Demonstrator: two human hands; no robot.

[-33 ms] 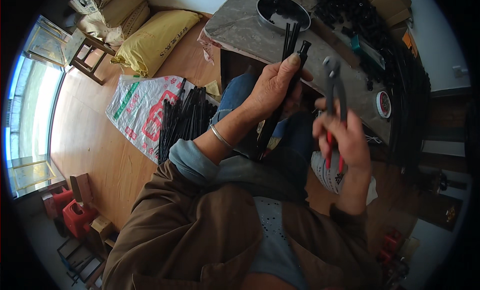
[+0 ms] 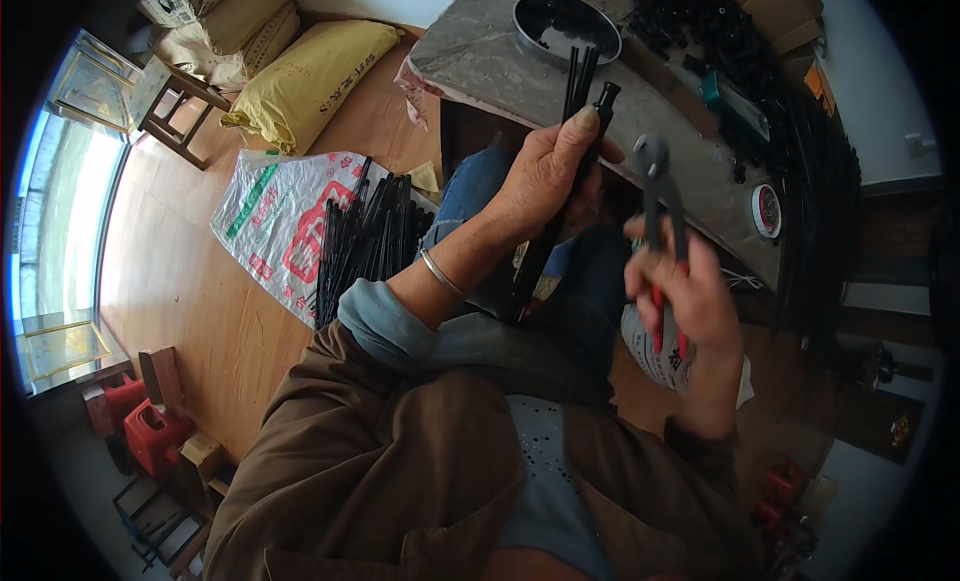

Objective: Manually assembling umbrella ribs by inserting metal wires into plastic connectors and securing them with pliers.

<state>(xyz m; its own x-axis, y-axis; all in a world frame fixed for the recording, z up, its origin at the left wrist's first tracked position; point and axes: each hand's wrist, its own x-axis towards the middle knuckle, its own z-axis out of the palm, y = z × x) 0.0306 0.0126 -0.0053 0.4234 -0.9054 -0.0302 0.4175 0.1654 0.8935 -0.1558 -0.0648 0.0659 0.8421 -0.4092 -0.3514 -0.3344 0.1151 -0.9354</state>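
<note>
My left hand (image 2: 540, 176) is closed around a bundle of black rods (image 2: 580, 86) held upright over my lap, thumb pressed near the top. Among them stands a thicker black rod with a collared tip (image 2: 606, 99); several thin ones rise beside it. In my right hand (image 2: 698, 299) is a pair of pincers (image 2: 660, 191) with red handles, its grey head up and to the right of the bundle, apart from it. Motion smears this hand a little. Left of my knee, many more black rods (image 2: 375, 231) lie on a flattened white sack (image 2: 262, 206) with red print.
Ahead is a grey table (image 2: 470, 51) with a round tray (image 2: 518, 33), heaped small black parts (image 2: 690, 16), a teal box (image 2: 735, 106) and a round tin (image 2: 767, 211). A yellow sack (image 2: 310, 86) and a wooden stool (image 2: 180, 101) stand far left. Another white sack (image 2: 650, 346) sits below my right hand.
My right hand and the pincers have shifted slightly; the pincers' head is a little lower and further left. My left hand and its rods stay in place.
</note>
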